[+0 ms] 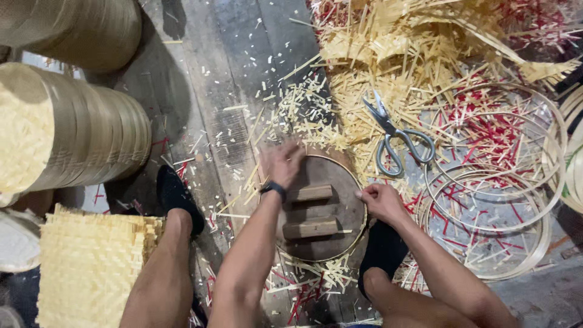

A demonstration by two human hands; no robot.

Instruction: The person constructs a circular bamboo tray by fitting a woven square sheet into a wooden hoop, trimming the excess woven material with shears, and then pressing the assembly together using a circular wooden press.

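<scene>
Gripping the bamboo hoop [362, 228] on the round wooden form [349, 206] with right hand [379, 201], left hand [280, 161] flat open on the far rim; nothing woven in yet

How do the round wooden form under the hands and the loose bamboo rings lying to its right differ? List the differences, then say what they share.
The round wooden form is a dark, solid disc carrying two wooden blocks; the bamboo rings are pale, thin, open hoops showing the littered floor through them. The form is single and both hands, left and right, touch it; the rings overlap in a loose pile, untouched. The rings look wider than the form. Both are circular and lie flat among bamboo offcuts.
</scene>
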